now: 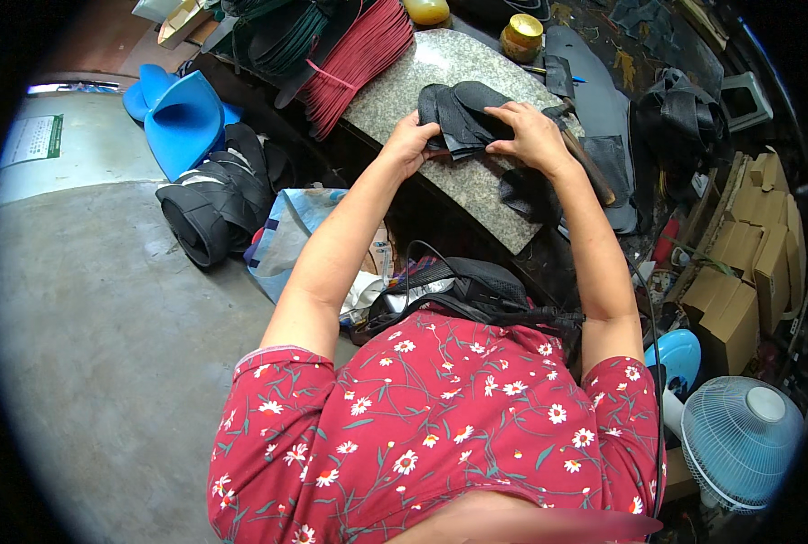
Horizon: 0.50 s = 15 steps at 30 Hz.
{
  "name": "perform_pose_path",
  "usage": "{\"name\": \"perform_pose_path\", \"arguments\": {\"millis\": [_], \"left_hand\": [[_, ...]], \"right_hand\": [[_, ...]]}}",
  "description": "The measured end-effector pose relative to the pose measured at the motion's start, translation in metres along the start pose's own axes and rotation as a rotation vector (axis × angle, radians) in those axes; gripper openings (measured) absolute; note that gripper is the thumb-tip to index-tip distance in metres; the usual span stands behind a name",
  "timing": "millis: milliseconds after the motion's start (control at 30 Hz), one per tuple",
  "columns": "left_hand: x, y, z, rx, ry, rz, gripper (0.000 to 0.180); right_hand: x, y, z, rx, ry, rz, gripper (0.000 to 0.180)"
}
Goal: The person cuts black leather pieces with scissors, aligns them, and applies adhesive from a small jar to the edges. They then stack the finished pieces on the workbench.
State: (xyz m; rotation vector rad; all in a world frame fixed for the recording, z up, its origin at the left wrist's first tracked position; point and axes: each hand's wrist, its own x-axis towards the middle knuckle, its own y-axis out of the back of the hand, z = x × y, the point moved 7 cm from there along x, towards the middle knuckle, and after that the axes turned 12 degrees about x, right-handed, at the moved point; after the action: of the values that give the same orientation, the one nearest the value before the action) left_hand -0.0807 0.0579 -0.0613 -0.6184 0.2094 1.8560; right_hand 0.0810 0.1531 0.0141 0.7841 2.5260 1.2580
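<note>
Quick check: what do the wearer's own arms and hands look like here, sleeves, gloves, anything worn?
Both forearms are bare from the short sleeves of a red top with a white daisy and green stem print. The left hand and right hand are bare too: no gloves, and no watch, ring or bracelet that I can make out.

Brown cardboard boxes stacked far right; green-white label — grey surface, far left.

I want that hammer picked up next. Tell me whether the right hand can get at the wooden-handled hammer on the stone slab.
Probably yes. The right hand rests on the black leather pieces, and the hammer's wooden handle lies right beside its wrist with nothing covering it.
</note>
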Motion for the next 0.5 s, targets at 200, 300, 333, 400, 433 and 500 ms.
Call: {"name": "perform_pose_path", "arguments": {"millis": [200,300,333,400,433,500], "left_hand": [[0.006,0.002,-0.005,-0.008,-0.009,-0.026,0.027],[0.008,0.002,-0.007,-0.018,-0.024,-0.029,0.024],[0.008,0.002,-0.007,-0.017,-0.028,-0.026,0.022],[0.007,0.002,-0.006,-0.007,-0.043,-0.028,0.023],[0.007,0.001,-0.005,-0.002,-0.054,-0.03,0.024],[0.005,0.002,-0.004,0.013,-0.053,-0.015,0.024]], "right_hand": [[0.003,0.001,0.007,-0.006,-0.018,0.047,0.068],[0.001,0.001,0.009,0.129,-0.088,0.163,0.074],[0.0,0.0,0.008,0.18,-0.085,0.201,0.076],[-0.002,-0.004,-0.009,0.041,0.095,0.235,0.075],[-0.004,-0.005,-0.017,0.007,0.194,0.265,0.073],[-0.006,-0.007,-0.024,-0.047,0.284,0.301,0.062]]}}
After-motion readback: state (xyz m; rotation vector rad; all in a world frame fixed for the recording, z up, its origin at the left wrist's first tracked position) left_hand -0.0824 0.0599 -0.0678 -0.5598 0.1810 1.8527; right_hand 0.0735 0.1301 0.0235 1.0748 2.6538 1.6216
